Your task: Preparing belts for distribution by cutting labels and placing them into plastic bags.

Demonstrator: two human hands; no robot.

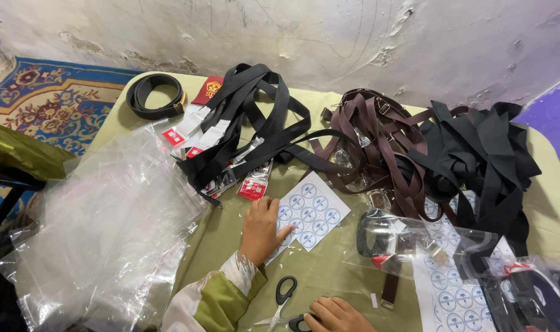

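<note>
It looks like a home workshop for packing belts: a cloth-covered table (230,233) against a peeling wall (329,37), heaped belts (378,141), clear plastic bags (101,240), sticker sheets (307,210), a patterned carpet (52,101).

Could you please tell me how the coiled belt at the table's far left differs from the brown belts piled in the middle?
The coiled belt is black, single and rolled into a neat ring; the brown belts are many, loose and tangled in a heap. The coiled belt lies apart from other straps, while the brown belts touch black straps. Both rest on the green table.

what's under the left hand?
The left hand rests on the corner of a white sheet of round blue stickers, lying on the olive-green table. The stickers beneath the palm are covered.
</note>
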